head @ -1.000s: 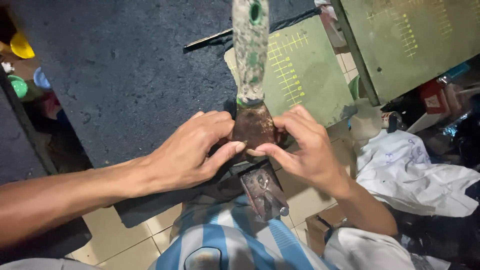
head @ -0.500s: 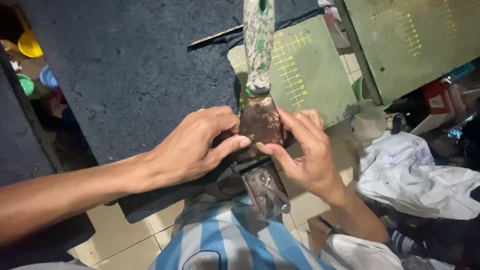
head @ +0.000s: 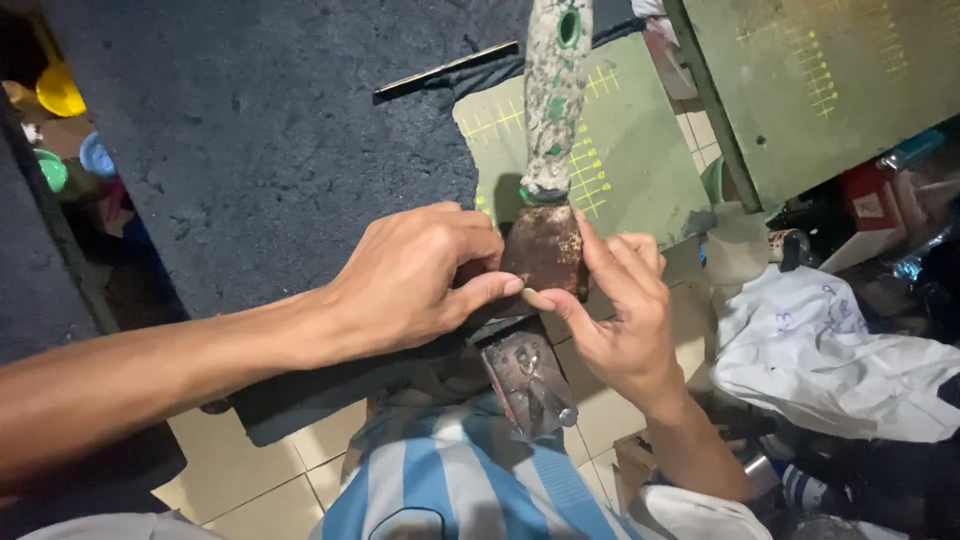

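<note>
With the left hand (head: 415,275) and right hand (head: 620,310) both pinching the brown leather piece (head: 545,250) on the metal last (head: 552,100) above the dark mat (head: 250,130), press evenly so the leather seats without wrinkles.

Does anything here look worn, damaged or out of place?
Yes. The mottled green-and-white tool handle is badly chipped and stained, and the brown piece that the left hand and right hand pinch looks rust-coloured. The green cutting mat lies askew, partly under the dark felt sheet.
</note>
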